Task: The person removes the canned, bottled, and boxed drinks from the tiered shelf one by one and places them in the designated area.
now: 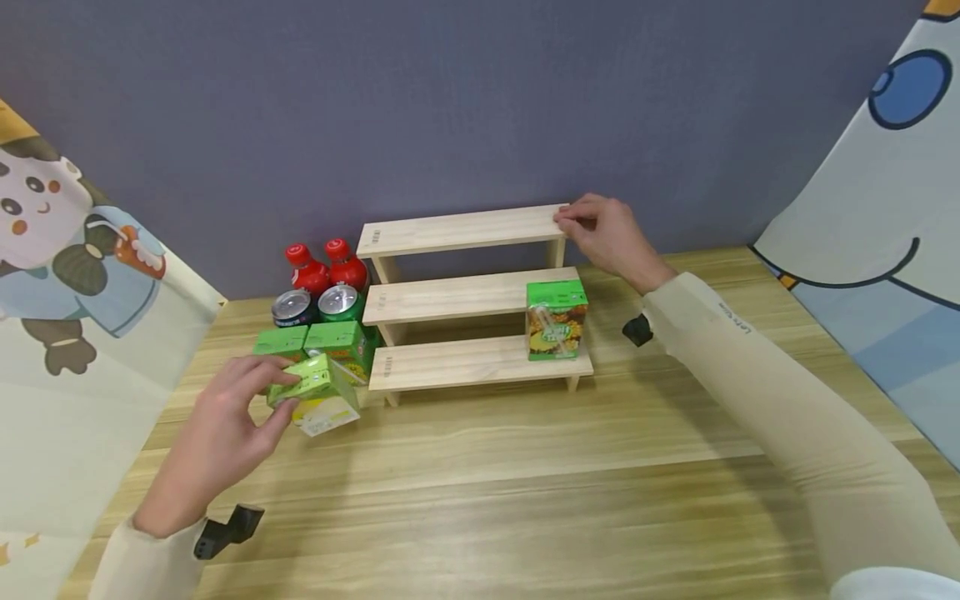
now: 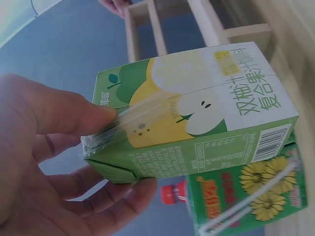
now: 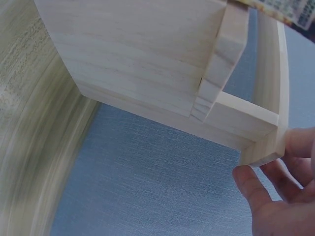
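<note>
My left hand point(image 1: 225, 412) holds a green and yellow juice carton point(image 1: 324, 387) by its top end, thumb against fingers. Seen from the left wrist, the carton point(image 2: 197, 108) lies tilted, with fruit pictures and a straw along its face. At the back stands a three-step wooden display shelf point(image 1: 442, 297). My right hand point(image 1: 611, 237) grips the right end of its top board; in the right wrist view, fingers point(image 3: 253, 189) sit around the board's end point(image 3: 266, 150). A green carton with pineapple pictures point(image 1: 557, 325) stands upright on the right of the lowest step.
Left of the shelf, two green cartons point(image 1: 339, 340) stand in front of two drink cans point(image 1: 340, 302). Behind those are two red bottles point(image 1: 347, 268). A grey wall point(image 1: 465, 108) rises behind the shelf, and the wooden table point(image 1: 480, 492) extends in front.
</note>
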The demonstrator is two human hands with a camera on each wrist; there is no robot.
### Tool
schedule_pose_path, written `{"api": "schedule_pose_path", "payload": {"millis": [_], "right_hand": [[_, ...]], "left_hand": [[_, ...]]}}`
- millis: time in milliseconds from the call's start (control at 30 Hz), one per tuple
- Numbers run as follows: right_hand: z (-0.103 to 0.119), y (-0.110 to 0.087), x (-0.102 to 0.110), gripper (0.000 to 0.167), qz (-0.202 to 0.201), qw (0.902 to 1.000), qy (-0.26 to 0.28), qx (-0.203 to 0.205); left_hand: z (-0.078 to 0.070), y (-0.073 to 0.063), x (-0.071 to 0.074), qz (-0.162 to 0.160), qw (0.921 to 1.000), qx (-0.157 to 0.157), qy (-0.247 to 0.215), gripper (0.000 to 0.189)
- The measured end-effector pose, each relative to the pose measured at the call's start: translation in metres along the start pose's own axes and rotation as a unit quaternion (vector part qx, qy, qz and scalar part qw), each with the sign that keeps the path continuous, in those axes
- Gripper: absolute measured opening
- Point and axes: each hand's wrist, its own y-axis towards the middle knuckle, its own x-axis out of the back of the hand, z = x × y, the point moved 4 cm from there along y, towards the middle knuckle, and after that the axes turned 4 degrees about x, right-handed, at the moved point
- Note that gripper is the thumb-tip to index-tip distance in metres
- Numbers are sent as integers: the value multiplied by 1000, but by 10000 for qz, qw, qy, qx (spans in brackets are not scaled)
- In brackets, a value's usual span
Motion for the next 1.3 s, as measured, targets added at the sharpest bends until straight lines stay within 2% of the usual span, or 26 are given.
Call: {"api": "schedule_pose_path", "payload": {"millis": [267, 433, 667, 767, 1033, 1300], "right_hand": [[0, -1, 0, 27, 34, 10000, 36, -14], [0, -1, 0, 27, 37, 10000, -29, -30], [1, -1, 0, 27, 21, 10000, 42, -36], [1, -1, 0, 26, 1, 10000, -13, -23], [3, -1, 1, 26, -24, 10000, -33, 51], [3, -2, 1, 26, -4, 10000, -16, 66]], "left_hand": [[15, -10, -15, 206, 9996, 180, 68, 29], [21, -10, -26, 319, 9991, 277, 21, 26], [23, -7, -28, 348, 9987, 384, -4, 26], [22, -6, -28, 280, 9991, 326, 58, 27], [23, -3, -33, -31, 9999, -73, 92, 32], [23, 3, -37, -11, 9999, -52, 141, 29]]}}
